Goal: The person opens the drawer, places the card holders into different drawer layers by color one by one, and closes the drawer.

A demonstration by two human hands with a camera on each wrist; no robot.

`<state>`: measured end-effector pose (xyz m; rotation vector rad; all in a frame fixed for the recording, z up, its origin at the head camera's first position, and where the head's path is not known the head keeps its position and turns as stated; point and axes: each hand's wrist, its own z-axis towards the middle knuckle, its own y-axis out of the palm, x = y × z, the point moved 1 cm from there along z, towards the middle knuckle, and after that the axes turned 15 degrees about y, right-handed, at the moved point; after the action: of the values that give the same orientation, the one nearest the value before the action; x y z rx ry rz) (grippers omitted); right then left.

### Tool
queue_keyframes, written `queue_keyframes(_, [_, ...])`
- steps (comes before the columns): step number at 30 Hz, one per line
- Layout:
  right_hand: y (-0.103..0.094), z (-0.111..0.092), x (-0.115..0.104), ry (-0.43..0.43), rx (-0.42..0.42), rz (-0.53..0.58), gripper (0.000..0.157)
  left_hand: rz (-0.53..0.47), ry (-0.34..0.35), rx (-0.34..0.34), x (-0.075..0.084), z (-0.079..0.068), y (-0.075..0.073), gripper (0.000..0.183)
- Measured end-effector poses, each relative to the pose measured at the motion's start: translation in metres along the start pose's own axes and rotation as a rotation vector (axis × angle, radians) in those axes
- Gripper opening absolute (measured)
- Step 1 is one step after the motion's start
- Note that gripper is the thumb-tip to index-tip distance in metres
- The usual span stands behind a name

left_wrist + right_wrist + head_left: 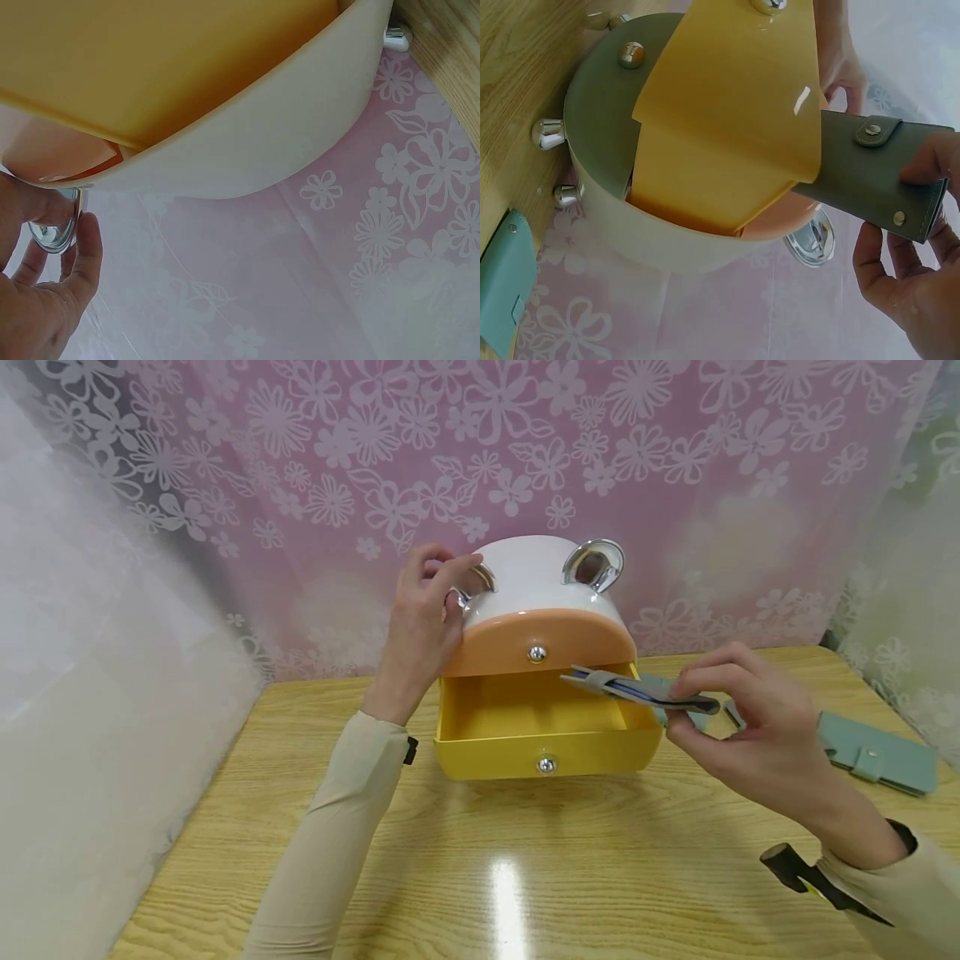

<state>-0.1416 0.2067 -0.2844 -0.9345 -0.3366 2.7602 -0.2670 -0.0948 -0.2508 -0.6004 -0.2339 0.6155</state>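
Presently: wallet (632, 690) pinched by right hand (761, 735), long axis leftward over right edge of yellow drawer (600, 752); left hand (422, 622) gripping silver ear (483, 578).

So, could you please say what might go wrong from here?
The wallet is pinched near one end by the right hand, so it may slip. Its free end could bump the orange drawer. Pressing the pulled-out yellow drawer might tip the cabinet, though the left hand grips its silver ear.
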Motion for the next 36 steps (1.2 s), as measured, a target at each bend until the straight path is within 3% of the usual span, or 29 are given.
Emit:
queue_keyframes(3, [0.005, -0.001, 0.003, -0.049, 0.008, -0.223, 0.044, 0.002, 0.001, 0.002, 0.000, 0.000, 0.000, 0.044])
queue_keyframes(6, [0.009, -0.001, 0.006, -0.082, -0.028, -0.289, 0.041, 0.001, 0.006, 0.003, -0.001, -0.001, 0.000, 0.044])
queue_keyframes(13, [0.018, 0.006, 0.009, -0.125, -0.109, -0.365, 0.038, -0.017, 0.013, 0.022, -0.002, -0.001, 0.001, 0.045])
queue_keyframes(20, [0.025, 0.012, 0.012, -0.097, -0.158, -0.394, 0.038, -0.021, 0.014, 0.027, -0.003, -0.001, 0.001, 0.045])
queue_keyframes(23, [0.027, 0.014, 0.015, -0.100, -0.177, -0.428, 0.012, -0.019, 0.014, 0.024, -0.003, -0.001, 0.001, 0.045])
queue_keyframes(24, [0.028, 0.015, 0.016, -0.110, -0.177, -0.440, 0.013, -0.018, 0.014, 0.023, -0.003, -0.001, 0.001, 0.045])
queue_keyframes(27, [0.029, 0.018, 0.019, -0.116, -0.184, -0.487, 0.040, -0.017, 0.017, 0.020, -0.002, -0.001, 0.001, 0.046])
queue_keyframes(36, [0.032, 0.026, 0.030, -0.042, -0.256, -0.528, 0.037, -0.009, 0.024, 0.029, -0.003, 0.000, 0.001, 0.046])
